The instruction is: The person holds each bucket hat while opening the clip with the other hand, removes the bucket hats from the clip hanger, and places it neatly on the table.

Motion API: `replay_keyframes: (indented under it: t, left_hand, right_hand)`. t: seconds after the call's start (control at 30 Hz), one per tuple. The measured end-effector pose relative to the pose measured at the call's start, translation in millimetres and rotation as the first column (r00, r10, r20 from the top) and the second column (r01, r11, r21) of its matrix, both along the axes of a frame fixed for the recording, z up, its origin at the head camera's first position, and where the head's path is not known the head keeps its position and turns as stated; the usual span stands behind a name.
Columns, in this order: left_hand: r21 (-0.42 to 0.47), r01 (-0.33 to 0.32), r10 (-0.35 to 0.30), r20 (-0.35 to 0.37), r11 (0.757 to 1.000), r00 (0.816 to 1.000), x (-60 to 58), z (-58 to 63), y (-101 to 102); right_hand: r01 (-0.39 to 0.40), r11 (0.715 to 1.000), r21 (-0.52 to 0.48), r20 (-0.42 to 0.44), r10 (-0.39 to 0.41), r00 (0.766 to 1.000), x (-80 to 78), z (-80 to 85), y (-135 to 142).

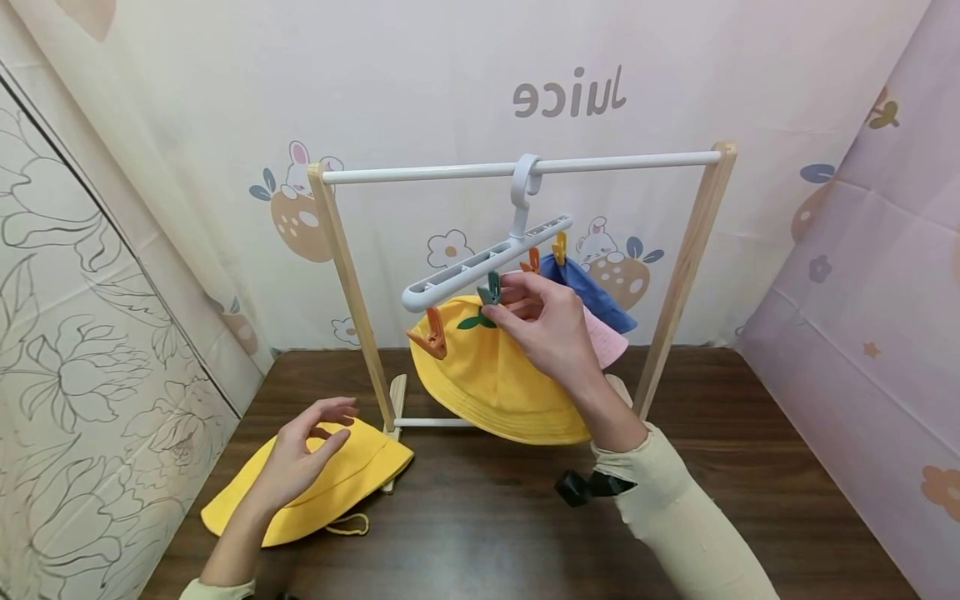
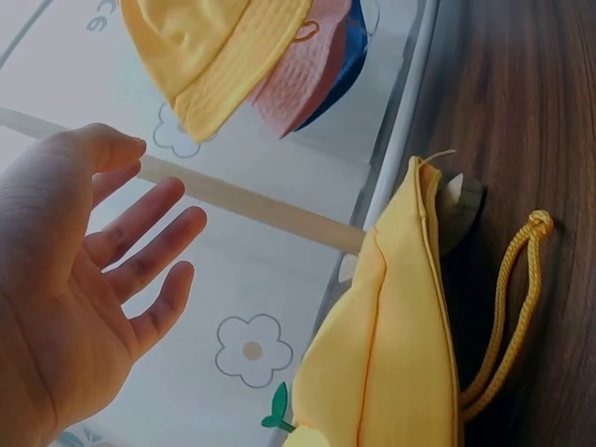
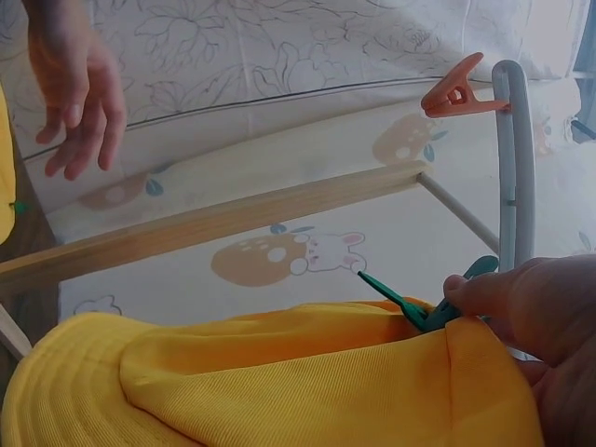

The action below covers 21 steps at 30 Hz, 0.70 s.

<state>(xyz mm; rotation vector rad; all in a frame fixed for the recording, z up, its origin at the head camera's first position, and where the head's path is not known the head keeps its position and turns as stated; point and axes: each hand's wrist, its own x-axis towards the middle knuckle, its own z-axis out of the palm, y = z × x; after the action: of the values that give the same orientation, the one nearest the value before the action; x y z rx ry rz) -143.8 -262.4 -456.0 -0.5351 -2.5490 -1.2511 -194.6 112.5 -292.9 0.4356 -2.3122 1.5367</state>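
A yellow bucket hat (image 1: 502,392) with a green leaf sprout hangs beneath a grey clip hanger (image 1: 468,265). At the top of this hat my right hand (image 1: 553,329) pinches a green clip (image 1: 490,290), thumb against it in the right wrist view; the far fingers are partly hidden. My left hand (image 1: 296,458) is raised above a second yellow hat (image 1: 360,475) lying on the table, its fingers loosely bent around nothing. In the left wrist view that hand (image 2: 84,270) is apart from the lying hat (image 2: 372,345), which has a yellow cord loop (image 2: 507,307).
The hanger hooks over the white bar (image 1: 622,164) of a wooden-legged rack (image 1: 686,275). An orange clip (image 1: 432,333) hangs at its near end. Behind my right hand hang a pink hat (image 1: 606,340) and a blue hat (image 1: 592,292), near a yellow clip (image 1: 559,248).
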Motion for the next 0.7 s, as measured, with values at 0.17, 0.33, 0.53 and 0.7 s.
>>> replay_keyframes:
  t: [0.17, 0.33, 0.53, 0.7]
  left_hand:
    - [0.017, 0.02, -0.019, -0.009, 1.0, 1.0, -1.6, 4.8, 4.9]
    - [0.025, 0.033, -0.033, 0.001, 0.999, 0.999, -3.3, 7.0, 9.3]
    - [0.025, 0.049, -0.049, -0.003, 0.999, 0.999, -6.4, 10.6, 14.7]
    - [0.025, 0.062, -0.062, 0.0, 0.998, 0.998, -10.6, 16.7, 19.7]
  right_hand:
    - [-0.004, 1.0, 0.0, 0.002, 0.004, 1.0, 0.7, 0.6, 0.2]
    - [-0.006, 1.0, 0.001, 0.006, 0.006, 1.0, 0.6, 0.2, -0.4]
    - [-0.004, 1.0, -0.001, 0.008, 0.004, 1.0, 0.4, 0.1, -1.3]
    - [0.003, 1.0, -0.009, 0.004, -0.003, 1.0, -0.2, 0.0, -1.5]
